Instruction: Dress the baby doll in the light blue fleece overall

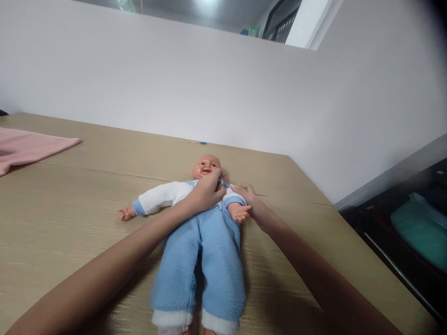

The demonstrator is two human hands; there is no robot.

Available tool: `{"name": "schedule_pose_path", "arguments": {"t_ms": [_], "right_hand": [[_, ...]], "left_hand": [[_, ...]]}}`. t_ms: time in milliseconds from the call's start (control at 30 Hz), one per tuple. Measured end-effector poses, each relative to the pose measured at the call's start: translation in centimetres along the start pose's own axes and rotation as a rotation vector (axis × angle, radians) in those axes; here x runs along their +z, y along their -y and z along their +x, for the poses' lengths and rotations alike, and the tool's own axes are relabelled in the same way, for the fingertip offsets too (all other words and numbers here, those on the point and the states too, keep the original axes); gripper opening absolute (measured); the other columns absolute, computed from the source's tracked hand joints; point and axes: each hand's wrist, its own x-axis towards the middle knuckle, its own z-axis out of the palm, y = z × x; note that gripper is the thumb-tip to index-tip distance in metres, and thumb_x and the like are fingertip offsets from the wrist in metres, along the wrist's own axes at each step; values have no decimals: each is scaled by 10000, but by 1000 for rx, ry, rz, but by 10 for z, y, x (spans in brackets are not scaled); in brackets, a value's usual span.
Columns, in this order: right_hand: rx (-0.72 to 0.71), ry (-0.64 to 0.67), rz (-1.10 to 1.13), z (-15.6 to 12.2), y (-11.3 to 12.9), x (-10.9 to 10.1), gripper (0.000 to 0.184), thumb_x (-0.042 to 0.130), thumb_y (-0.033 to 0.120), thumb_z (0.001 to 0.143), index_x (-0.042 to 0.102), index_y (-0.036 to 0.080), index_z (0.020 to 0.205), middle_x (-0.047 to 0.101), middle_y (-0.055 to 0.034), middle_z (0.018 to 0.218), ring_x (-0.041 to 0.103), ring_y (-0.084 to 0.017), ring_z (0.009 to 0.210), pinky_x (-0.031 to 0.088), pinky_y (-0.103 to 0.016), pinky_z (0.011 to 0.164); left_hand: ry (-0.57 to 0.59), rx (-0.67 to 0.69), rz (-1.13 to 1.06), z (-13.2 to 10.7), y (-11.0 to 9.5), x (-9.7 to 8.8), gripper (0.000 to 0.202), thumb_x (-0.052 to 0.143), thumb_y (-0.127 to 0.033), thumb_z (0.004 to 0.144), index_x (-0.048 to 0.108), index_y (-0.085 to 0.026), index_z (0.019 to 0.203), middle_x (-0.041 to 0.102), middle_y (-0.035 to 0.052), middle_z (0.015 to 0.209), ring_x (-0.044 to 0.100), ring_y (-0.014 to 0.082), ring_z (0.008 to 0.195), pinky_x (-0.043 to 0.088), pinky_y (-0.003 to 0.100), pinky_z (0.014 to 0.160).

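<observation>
A baby doll (174, 194) lies face up on the table, its head away from me and its legs toward me. It wears a fleecy outfit with a white top and blue trousers (220, 260). My left hand (208, 190) reaches across the doll's chest, its fingers closed at the collar and shoulder just below the chin. At the doll's arm on the right, my right hand (252, 201) is curled round the outer side of the white sleeve (234, 197). That arm is bent, with its small hand showing; the other stretches out to the left.
The wooden table (87, 242) has a seam across it and meets a white wall (174, 79). A pink cloth (35, 145) lies at the far left. A small blue item (203, 143) is near the back edge. Beyond the right edge is something teal (419, 228).
</observation>
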Motion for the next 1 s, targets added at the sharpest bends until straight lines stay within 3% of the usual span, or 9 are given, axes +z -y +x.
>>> {"name": "schedule_pose_path", "arguments": {"t_ms": [67,133,267,367,467,667,833,900,1000], "right_hand": [[164,31,32,-13,12,-9,624,778,596,832,549,260,1306,781,-108,1152,774,-299,986,648,-360,714],[236,94,29,-25,19,-23,735,810,430,768,516,273,1424,757,-119,1299,767,-300,1028,637,-342,688],[46,209,-176,-38,12,-60,679,712,262,747,628,269,1421,757,-109,1372,755,-310,1110,631,-366,799],[-142,216,-411,-43,-2,-83,580,667,255,792,699,262,1371,769,-78,1365,734,-319,1164,600,-401,916],[-274,229,-489,-45,-15,-91,509,615,276,865,713,249,1364,770,-62,1359,728,-312,1180,580,-408,960],[-409,71,-506,-33,-46,-86,503,659,291,893,642,208,1388,772,-110,1319,744,-306,1145,572,-439,1014],[-613,-323,-619,-38,-50,-67,312,633,286,936,693,208,1231,751,-149,1281,676,-371,1221,484,-576,1109],[-656,-286,-599,-52,-40,-50,200,615,285,994,710,230,1161,759,-129,1220,673,-353,1197,479,-548,1097],[-549,-5,-367,-74,-24,-25,176,579,360,1074,706,243,1105,765,-84,1090,702,-287,1063,524,-443,1002]], "left_hand": [[-1,11,12,0,0,1,265,554,-75,891,571,-198,1125,640,19,944,590,187,792,434,322,736],[-8,3,16,-1,-1,1,290,551,-61,882,562,-194,1140,652,34,982,606,194,815,448,331,756],[-15,-28,33,0,-1,1,341,534,-33,874,531,-197,1172,658,36,980,634,206,834,456,340,771],[2,-46,42,1,-2,1,368,539,-30,866,520,-207,1188,632,3,896,614,201,757,434,339,727],[3,-43,46,0,-3,1,370,550,-32,863,517,-212,1185,595,-21,834,593,198,719,416,336,708],[-9,-6,57,-2,-3,1,282,562,-69,912,526,-203,1157,630,9,920,583,181,735,432,326,723],[16,-5,181,0,-6,1,209,596,-176,976,538,-202,1175,673,30,911,653,239,849,486,371,794],[-5,15,288,-1,-11,-2,169,621,-266,1013,555,-207,1157,710,71,983,661,295,1029,500,436,945],[-50,22,420,-9,-22,-11,211,600,-399,1073,592,-206,1158,723,124,1170,587,351,1249,427,528,1127]]}}
